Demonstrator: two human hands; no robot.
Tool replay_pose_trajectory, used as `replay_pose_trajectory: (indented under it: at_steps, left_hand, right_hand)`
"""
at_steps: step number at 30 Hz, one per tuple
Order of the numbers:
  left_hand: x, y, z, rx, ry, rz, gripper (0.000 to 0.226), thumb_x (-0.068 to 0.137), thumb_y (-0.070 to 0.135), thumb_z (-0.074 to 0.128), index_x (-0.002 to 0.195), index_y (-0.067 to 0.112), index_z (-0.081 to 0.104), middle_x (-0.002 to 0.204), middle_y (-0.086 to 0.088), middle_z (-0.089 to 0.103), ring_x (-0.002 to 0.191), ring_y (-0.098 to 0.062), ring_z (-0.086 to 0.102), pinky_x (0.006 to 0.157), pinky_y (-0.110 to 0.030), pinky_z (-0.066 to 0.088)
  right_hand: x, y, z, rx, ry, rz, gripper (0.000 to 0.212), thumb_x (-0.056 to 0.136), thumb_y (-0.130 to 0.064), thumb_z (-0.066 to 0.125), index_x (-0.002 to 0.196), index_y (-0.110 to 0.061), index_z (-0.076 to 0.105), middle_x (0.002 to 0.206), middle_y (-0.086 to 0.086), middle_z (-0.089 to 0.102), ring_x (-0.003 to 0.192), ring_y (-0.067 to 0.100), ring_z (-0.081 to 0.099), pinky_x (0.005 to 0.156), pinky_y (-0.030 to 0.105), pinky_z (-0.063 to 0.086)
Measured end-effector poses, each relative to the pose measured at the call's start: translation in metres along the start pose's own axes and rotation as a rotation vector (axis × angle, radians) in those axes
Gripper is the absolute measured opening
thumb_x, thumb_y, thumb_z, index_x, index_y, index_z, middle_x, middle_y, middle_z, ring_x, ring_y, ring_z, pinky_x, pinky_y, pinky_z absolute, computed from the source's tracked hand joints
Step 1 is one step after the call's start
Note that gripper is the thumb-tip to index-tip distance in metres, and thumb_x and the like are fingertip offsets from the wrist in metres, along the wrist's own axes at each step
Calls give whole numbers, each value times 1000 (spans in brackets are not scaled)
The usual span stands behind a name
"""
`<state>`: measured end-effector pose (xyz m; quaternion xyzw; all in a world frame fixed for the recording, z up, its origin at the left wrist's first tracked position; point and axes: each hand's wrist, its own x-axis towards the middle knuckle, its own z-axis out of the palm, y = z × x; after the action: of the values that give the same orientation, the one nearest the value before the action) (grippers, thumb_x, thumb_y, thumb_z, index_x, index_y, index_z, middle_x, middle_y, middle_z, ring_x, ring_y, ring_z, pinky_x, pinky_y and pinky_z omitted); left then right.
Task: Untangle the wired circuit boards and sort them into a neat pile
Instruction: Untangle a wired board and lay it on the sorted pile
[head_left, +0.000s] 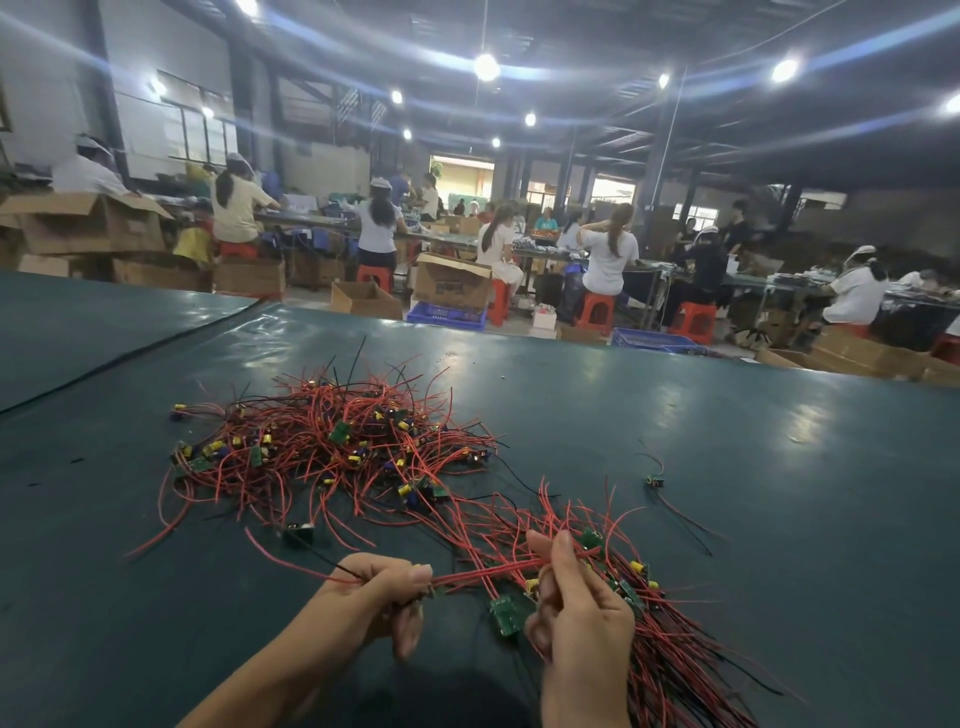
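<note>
On my feed the containers all sit far beyond the fingertips, on the floor past the table's far edge. There is an open cardboard box (366, 300) and, just right of it, a blue plastic crate (447, 316). A flapped carton (452, 283) stands at that crate, on it or behind it, I cannot tell which. A second blue crate (652, 340) sits further right. I cannot make out what any of them holds.

The left hand (376, 597) has its fingers curled tight round a few red wires, thumb pressed over them. The right hand (576, 613) pinches the same strand between thumb and forefinger, its other fingers curled. The wires run straight from one hand to the other. Just under that strand, between the hands, hangs a small green circuit board (505, 616).

Right of the right fingers lies a sorted bundle (660, 639), its red and black leads running roughly one way, with yellow parts showing. Ahead of the left fingers, on the dark green table (753, 415), spreads the tangled heap (332, 447) of wired circuit boards. Its red and black leads loop every way, with green boards and yellow and blue parts among them. One stray board (654, 480) lies apart, ahead and right of the right fingers.
</note>
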<state>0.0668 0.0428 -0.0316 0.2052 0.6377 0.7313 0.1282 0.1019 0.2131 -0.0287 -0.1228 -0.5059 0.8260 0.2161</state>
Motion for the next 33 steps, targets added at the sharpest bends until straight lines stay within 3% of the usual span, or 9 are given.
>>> replay_pose_trajectory:
  at_steps: [9, 11, 14, 18, 21, 25, 27, 30, 33]
  left_hand:
    - [-6, 1, 2, -102, -159, -98, 54, 61, 47, 81, 54, -1, 58, 48, -11, 54, 38, -16, 51, 45, -22, 41]
    - [-7, 3, 2, -66, -230, -121, 53, 68, 51, 78, 57, 2, 62, 48, -10, 56, 40, -14, 52, 46, -21, 42]
    - [-7, 4, 3, -5, -271, -167, 51, 75, 53, 72, 70, 2, 69, 54, -6, 61, 43, -10, 53, 46, -18, 41]
    - [-5, -2, 4, 24, -161, -251, 66, 77, 53, 71, 77, -13, 65, 59, -12, 62, 48, -14, 54, 50, -20, 40]
    - [0, -3, 5, 75, 45, -252, 51, 86, 47, 55, 62, 3, 67, 60, -14, 63, 52, -17, 58, 51, -20, 44]
    - [5, -13, -18, 545, 398, 43, 37, 90, 42, 47, 73, 19, 70, 79, -1, 72, 76, -11, 62, 65, -19, 47]
    - [4, -21, -38, 960, 504, 169, 15, 91, 38, 58, 89, 29, 69, 111, 10, 66, 107, -10, 53, 87, -26, 44]
    - [7, -36, -61, 1325, 511, -5, 42, 89, 48, 55, 129, 34, 53, 155, 1, 25, 142, -19, 17, 110, -43, 28]
    - [9, -43, -76, 1432, 437, -253, 58, 92, 62, 34, 146, 41, 26, 161, -1, -7, 147, -22, 0, 116, -45, 18]
  right_hand:
    - [-27, 26, 15, -453, -335, -9, 47, 65, -62, 58, 52, -17, 58, 40, -8, 45, 41, 1, 45, 48, 11, 35]
    - [-32, 33, 15, -448, -281, 111, 50, 59, -68, 59, 56, -18, 66, 49, -6, 60, 50, -2, 59, 54, 10, 43]
    - [-31, 34, 17, -418, -269, 158, 54, 60, -67, 57, 39, -17, 57, 39, -6, 49, 40, -3, 49, 46, 10, 37]
    - [-28, 31, 17, -447, -226, 195, 50, 82, -52, 59, 43, -22, 64, 41, -7, 51, 42, -2, 51, 46, 8, 37]
    - [-20, 25, 13, -393, -136, 266, 54, 90, -47, 55, 48, -13, 54, 36, -7, 44, 33, 6, 44, 38, 13, 36]
    - [-6, 16, 9, -119, -17, 408, 56, 97, -48, 41, 59, -8, 47, 40, 0, 31, 29, 13, 24, 35, 17, 21]
    - [-2, 17, 6, 7, 57, 453, 54, 100, -48, 37, 66, -8, 50, 44, -1, 32, 31, 12, 20, 37, 17, 18]
    - [0, 20, 3, 120, 116, 483, 53, 102, -47, 32, 76, -7, 56, 49, 0, 35, 30, 10, 21, 33, 17, 19]
    - [1, 21, 2, 165, 147, 479, 55, 103, -45, 31, 84, -5, 62, 51, 0, 38, 29, 9, 22, 32, 17, 20]
